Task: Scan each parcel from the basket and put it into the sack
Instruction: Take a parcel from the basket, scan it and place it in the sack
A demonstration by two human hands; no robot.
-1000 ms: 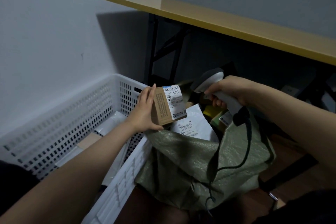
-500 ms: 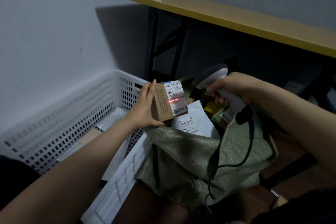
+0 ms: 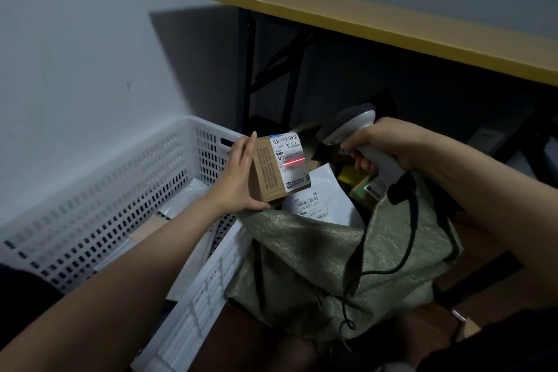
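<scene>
My left hand grips a small brown cardboard parcel with a white label, held above the near rim of the green woven sack. My right hand holds a grey barcode scanner aimed at the label; a red scan line lies across the label. The scanner's black cable hangs down over the sack. Inside the sack lie a white mailer and other parcels, partly hidden. The white perforated basket stands at the left with several flat parcels in it, mostly covered by my left arm.
A yellow-topped table with black legs stands behind the sack, against the grey wall. The basket sits against the left wall. Brown floor shows to the right of the sack and below it.
A second ago no scan line showed; a red line now lies on the label. The parcel and scanner have hardly moved since half a second ago.
</scene>
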